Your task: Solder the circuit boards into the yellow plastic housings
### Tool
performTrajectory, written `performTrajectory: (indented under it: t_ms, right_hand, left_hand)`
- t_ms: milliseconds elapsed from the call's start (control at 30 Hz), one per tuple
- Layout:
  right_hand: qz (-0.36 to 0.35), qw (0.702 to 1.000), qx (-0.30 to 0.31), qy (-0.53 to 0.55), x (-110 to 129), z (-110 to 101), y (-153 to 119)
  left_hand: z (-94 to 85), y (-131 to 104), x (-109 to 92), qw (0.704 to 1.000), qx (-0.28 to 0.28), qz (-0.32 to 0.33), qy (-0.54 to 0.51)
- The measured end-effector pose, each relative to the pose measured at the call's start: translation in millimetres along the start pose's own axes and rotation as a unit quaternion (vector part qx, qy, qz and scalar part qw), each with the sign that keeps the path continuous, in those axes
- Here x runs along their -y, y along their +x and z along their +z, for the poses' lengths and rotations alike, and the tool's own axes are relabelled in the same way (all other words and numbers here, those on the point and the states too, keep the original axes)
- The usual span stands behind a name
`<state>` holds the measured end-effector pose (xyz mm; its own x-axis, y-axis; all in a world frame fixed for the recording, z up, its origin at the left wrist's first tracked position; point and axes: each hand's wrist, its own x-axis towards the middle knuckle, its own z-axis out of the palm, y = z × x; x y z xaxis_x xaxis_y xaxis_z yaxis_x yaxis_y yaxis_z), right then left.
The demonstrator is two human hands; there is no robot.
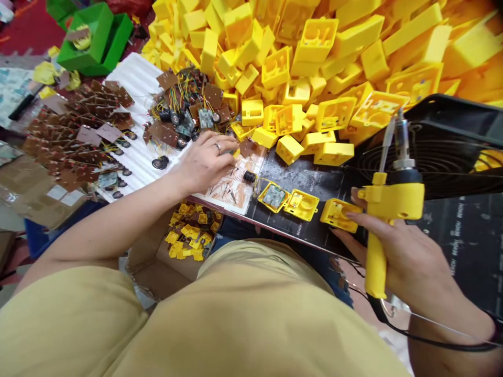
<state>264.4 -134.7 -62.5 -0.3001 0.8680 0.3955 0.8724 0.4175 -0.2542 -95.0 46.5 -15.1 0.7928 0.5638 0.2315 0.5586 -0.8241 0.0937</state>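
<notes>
A: In the head view, where was the yellow casing [337, 215]?

B: At the near side of the black surface [328, 180], just left of the right hand [412, 256] and touching its fingers; its longer side seemed to run left to right.

A: Which hand was nearer, and how did its fingers stand?

B: The right, clearly; its fingers were parted only enough to pinch the casing, while the same hand held a soldering gun [396, 201], tip upward; the left hand [206, 162] rested well to the left, palm down, fingers loosely bent; I could not tell whether they gripped anything.

A: What stood in the way?

B: To the left, an opened case [275, 197] holding a circuit board, its other half [302, 204] near the casing; to the right, the gun's body; farther off, a heap of yellow casings [288, 120]; wired boards [184, 104] lay beyond the left hand.
</notes>
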Motion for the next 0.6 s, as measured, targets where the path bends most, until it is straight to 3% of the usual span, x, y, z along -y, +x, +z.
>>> performTrajectory:
  t_ms: [67,133,233,300,400,500,600]
  right_hand:
    - [0.003,1.000,-0.006,-0.010,1.1,2.2,-1.6]
    - [-0.005,1.000,-0.014,-0.013,4.8,5.8,2.1]
    - [-0.022,0.999,-0.042,-0.013,16.8,17.8,17.7]
    - [-0.041,0.997,-0.065,-0.005,27.0,27.5,31.5]
    - [-0.063,0.993,-0.100,0.021,38.9,31.7,47.8]
    - [-0.062,0.987,-0.141,0.054,43.9,16.6,50.8]
    - [-0.053,0.980,-0.175,0.074,44.0,-5.5,40.5]
  left_hand:
    - [6.9,0.7,4.1,0.993,-0.076,-0.041,-0.086]
    - [6.6,5.7,2.7,0.967,-0.129,-0.115,-0.186]
    - [-3.0,20.7,-14.3,0.931,-0.157,-0.176,-0.277]
    - [-9.8,32.0,-33.9,0.940,-0.134,-0.146,-0.279]
    - [-11.2,41.6,-63.6,0.980,-0.020,-0.038,-0.196]
    - [0.0,40.6,-80.3,0.994,0.065,0.037,-0.080]
    - [11.1,37.4,-82.8,0.996,0.066,0.042,-0.044]
